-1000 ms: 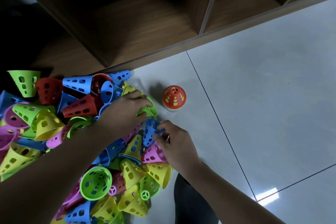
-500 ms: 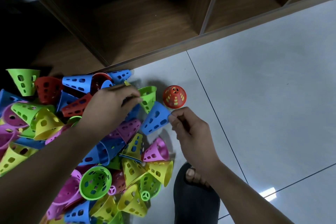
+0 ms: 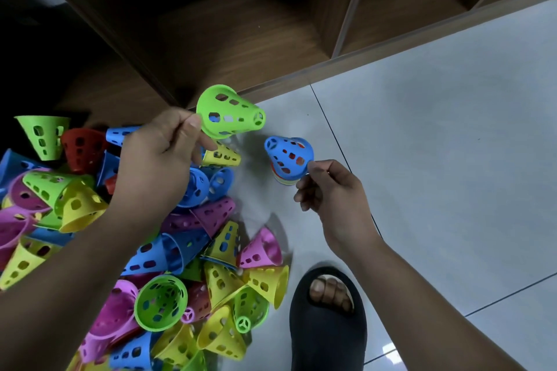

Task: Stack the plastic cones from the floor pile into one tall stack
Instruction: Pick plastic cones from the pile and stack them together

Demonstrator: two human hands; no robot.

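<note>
A pile of perforated plastic cones in blue, yellow, green, pink and red covers the floor at the left. A short stack stands on the tile to the pile's right, with a blue cone on top of it. My right hand pinches that blue cone's rim at its lower right. My left hand holds a green cone by its rim in the air, up and left of the stack, its narrow end pointing right.
A wooden shelf unit with open compartments runs along the back edge of the pale tiled floor. A foot in a black slipper rests on the tile just right of the pile, below my right hand.
My right hand carried the blue cone from the pile and set it over the red-topped stack. My left hand lifted the green cone out of the pile, up and to the right.
</note>
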